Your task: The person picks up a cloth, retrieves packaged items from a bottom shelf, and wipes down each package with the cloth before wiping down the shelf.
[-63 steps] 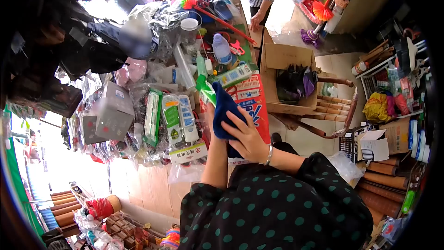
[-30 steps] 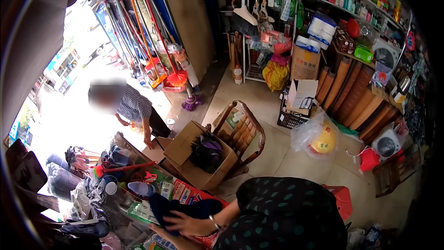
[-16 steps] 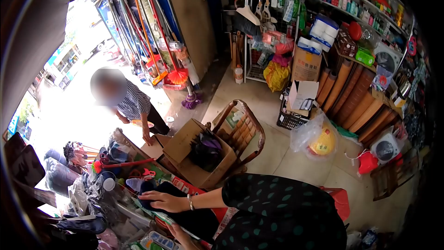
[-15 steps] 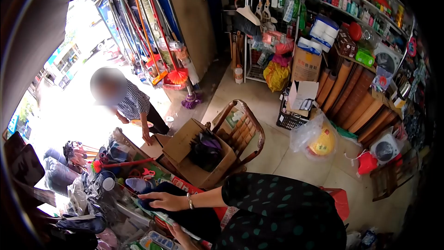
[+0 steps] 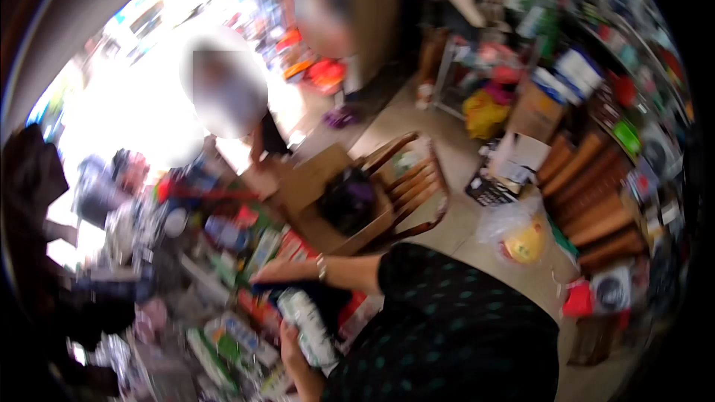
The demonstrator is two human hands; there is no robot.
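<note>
My right hand [image 5: 281, 272], with a bracelet at its wrist, reaches out over a dark navy cloth [image 5: 328, 298]. Its fingers look outstretched and flat against the cloth, though motion smears them. Below it, my left hand [image 5: 295, 350] is closed on a white package with green print [image 5: 305, 321]. This package stands tilted in front of the cloth, and blur makes its kind unclear. Under and left of both hands lies a heap of packaged small goods [image 5: 238, 342].
Beyond my right hand stands an open cardboard box [image 5: 305, 208] with dark and purple contents, beside a wooden chair [image 5: 421, 193]. Another person [image 5: 227, 97] stands at the bright doorway. Brown rolls [image 5: 596, 186] and a bagged yellow ball [image 5: 521, 242] are on the right.
The view has swung and blurred. My left hand and the white-green package, mostly hidden under the cloth before, now show plainly. The cloth has dropped lower below my right hand.
</note>
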